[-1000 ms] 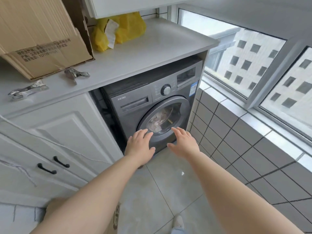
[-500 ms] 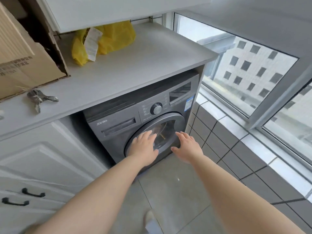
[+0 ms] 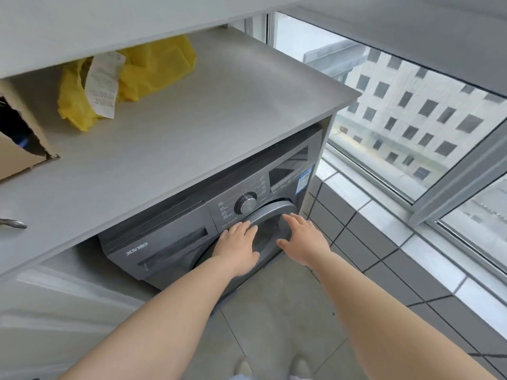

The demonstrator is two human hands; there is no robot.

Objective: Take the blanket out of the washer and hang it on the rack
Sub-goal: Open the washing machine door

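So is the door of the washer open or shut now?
Shut: the round door sits flush in the washer front, both hands before it.

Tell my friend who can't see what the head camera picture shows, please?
Two bare hands reach toward the round door of a grey washer under a counter; the left hand and right hand are both open, and the door looks closed. A yellow bag sits on the counter.
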